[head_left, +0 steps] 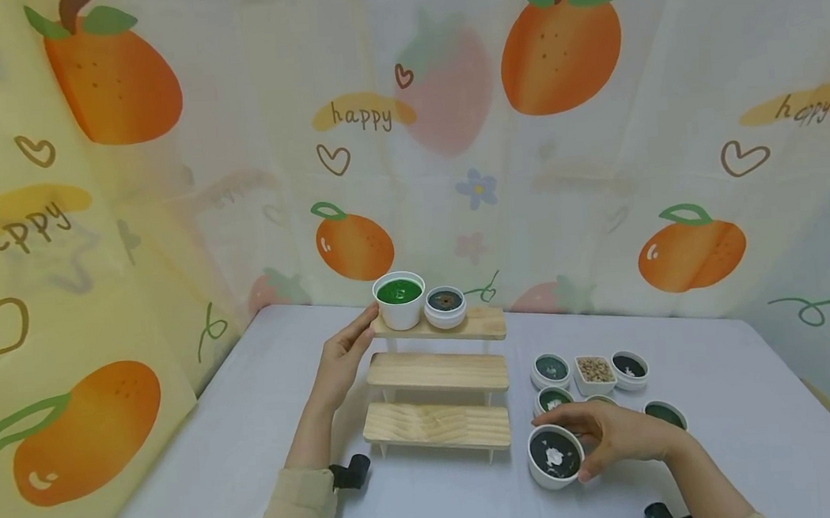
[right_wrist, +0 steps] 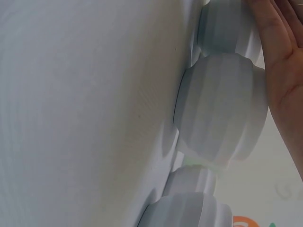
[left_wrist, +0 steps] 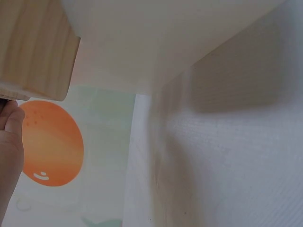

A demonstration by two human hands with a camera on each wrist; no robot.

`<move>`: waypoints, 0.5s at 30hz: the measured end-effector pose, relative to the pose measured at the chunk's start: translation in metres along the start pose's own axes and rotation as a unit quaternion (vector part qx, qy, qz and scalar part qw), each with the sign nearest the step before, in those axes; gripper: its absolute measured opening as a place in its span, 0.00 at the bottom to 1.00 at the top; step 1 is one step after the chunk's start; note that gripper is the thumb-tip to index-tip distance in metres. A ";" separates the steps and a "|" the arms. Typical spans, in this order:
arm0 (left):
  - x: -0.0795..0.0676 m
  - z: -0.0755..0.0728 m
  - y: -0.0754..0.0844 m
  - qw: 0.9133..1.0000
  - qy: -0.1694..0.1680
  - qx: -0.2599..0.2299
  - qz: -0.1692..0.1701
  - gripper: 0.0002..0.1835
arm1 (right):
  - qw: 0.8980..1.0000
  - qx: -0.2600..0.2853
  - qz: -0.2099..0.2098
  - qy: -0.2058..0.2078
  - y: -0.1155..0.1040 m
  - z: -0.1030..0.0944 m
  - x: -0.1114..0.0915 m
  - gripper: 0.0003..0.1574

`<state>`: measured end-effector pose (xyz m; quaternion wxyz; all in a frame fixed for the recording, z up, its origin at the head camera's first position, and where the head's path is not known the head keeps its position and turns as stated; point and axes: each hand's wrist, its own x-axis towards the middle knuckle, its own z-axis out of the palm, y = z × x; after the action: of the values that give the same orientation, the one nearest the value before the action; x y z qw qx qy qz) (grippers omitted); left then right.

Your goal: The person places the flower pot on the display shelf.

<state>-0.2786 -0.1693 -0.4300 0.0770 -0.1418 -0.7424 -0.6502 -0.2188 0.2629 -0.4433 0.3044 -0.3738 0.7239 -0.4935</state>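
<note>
A three-tier stand with wooden shelves (head_left: 439, 422) and pale legs stands mid-table. My left hand (head_left: 337, 367) holds the left end of its top shelf (head_left: 479, 324), fingertips right beside a white cup (head_left: 400, 311) of glossy green filling. To that cup's right sits a smaller white pot (head_left: 446, 312) with a dark, brown-centred top. In the left wrist view, fingers (left_wrist: 13, 118) meet a board's edge. My right hand (head_left: 614, 435) grips a white cup (head_left: 554, 464) with a black top and white patch, thumb and fingers on opposite sides.
Behind my right hand stand several small white pots, including a green-topped one (head_left: 552, 369), a dark-topped one (head_left: 630, 369) and a dark green one (head_left: 665, 414). Among them is a square dish (head_left: 596, 373) of beige bits. A fruit-printed cloth (head_left: 566, 162) hangs behind the white table (head_left: 721, 367).
</note>
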 end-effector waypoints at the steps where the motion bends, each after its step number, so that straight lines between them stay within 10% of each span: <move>1: 0.000 0.000 0.000 1.000 -0.001 0.000 0.000 0.26 | 1.000 -0.001 0.000 0.000 0.000 0.000 0.000 0.47; 15: 0.000 0.001 0.002 1.000 0.001 0.007 -0.004 0.26 | 1.000 -0.017 0.000 0.004 -0.008 -0.001 -0.004 0.46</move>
<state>-0.2779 -0.1683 -0.4284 0.0764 -0.1374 -0.7475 -0.6454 -0.2159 0.2649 -0.4347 0.2946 -0.3772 0.7336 -0.4824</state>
